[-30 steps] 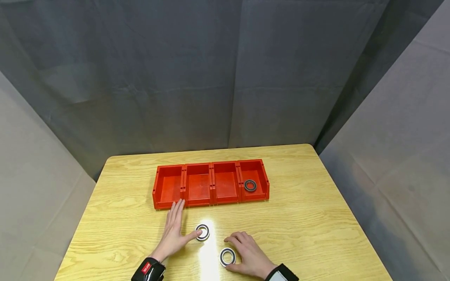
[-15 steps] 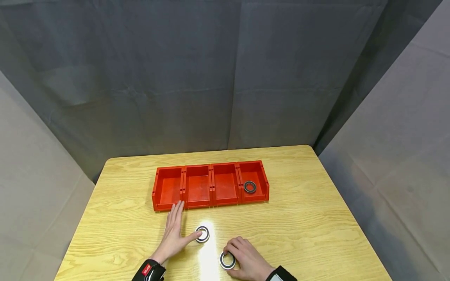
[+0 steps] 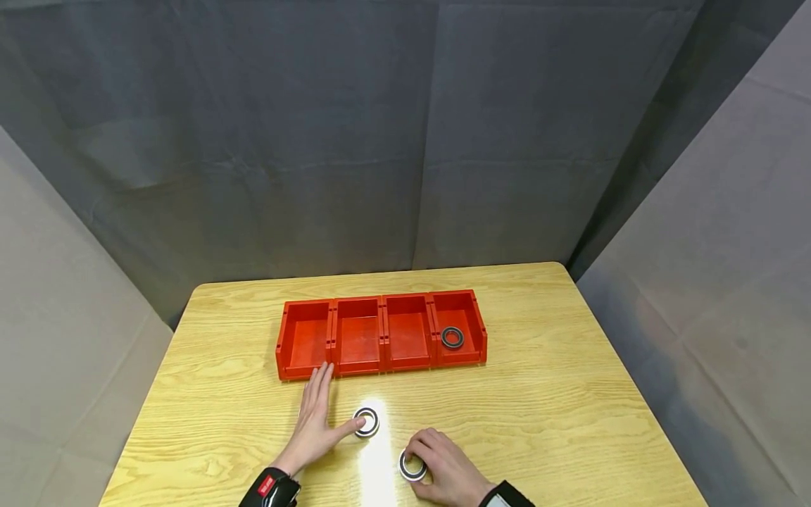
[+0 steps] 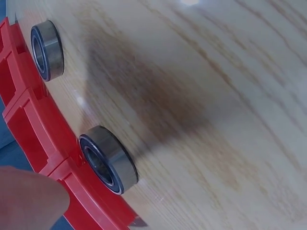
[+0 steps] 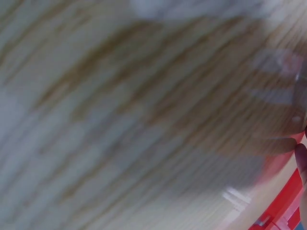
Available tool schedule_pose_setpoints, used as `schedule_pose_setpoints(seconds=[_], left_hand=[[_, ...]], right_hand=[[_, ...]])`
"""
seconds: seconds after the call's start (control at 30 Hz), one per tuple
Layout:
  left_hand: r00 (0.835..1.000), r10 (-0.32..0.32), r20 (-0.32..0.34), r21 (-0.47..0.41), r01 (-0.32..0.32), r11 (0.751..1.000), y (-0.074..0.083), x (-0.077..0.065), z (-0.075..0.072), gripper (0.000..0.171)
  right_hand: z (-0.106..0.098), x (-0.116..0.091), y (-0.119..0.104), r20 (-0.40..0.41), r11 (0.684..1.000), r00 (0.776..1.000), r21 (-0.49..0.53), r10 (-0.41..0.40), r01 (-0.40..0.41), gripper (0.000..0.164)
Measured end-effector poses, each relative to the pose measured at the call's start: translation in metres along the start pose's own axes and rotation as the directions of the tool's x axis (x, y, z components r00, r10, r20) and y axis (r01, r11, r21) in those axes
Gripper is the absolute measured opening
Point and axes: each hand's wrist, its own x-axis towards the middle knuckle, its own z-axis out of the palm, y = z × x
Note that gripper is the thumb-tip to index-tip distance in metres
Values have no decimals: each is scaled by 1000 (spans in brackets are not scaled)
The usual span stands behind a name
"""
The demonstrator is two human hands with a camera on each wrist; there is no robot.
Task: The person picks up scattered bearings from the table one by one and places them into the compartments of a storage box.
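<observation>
My left hand (image 3: 313,429) lies with straight fingers, fingertips at the front edge of the red bin row (image 3: 358,367). Its thumb tip overlaps a ball bearing (image 3: 375,424) on the table. To the right, my right hand (image 3: 448,470) grips another bearing (image 3: 405,473) between curled fingers and thumb, index fingertip at the ring's inner edge. A third bearing (image 3: 453,347) rests in the rightmost bin compartment. In the left wrist view the left thumb (image 4: 31,199) shows near one bearing (image 4: 117,165); another bearing (image 4: 53,50) stands farther off. Right-hand fingers (image 5: 302,163) appear only at the right wrist view's edge.
The wooden table (image 3: 557,394) extends around the hands and bins. A dark grey curtain (image 3: 317,141) hangs behind it, with pale grey panels (image 3: 716,267) at both sides. A bright light reflection falls between the two hands.
My right hand's fingers have curled down onto the bearing beside it, from a looser reach around it. The left hand and the bearing under its thumb have stayed in place.
</observation>
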Motion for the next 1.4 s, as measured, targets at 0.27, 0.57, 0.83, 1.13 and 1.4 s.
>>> schedule_pose_setpoints(seconds=[0.27,0.57,0.83,1.13,1.4], left_hand=[[1000,8,3,7,-8,1000,-3,0,0,119],[1000,-2,-28,24,2,1000,-7,3,-1,120],[999,-8,-35,50,10,999,-9,10,-8,113],[990,-59,-129,46,66,997,-20,18,-22,105],[979,-141,-150,8,144,990,-36,22,-37,107]], right_hand=[[-3,3,3,-38,994,993,29,111,-110,36],[-11,11,10,-95,983,979,58,181,-176,35],[-18,18,16,-174,975,960,41,220,-216,39],[-29,24,21,-211,953,930,94,300,-286,40],[-36,29,27,-256,953,918,107,303,-285,41]])
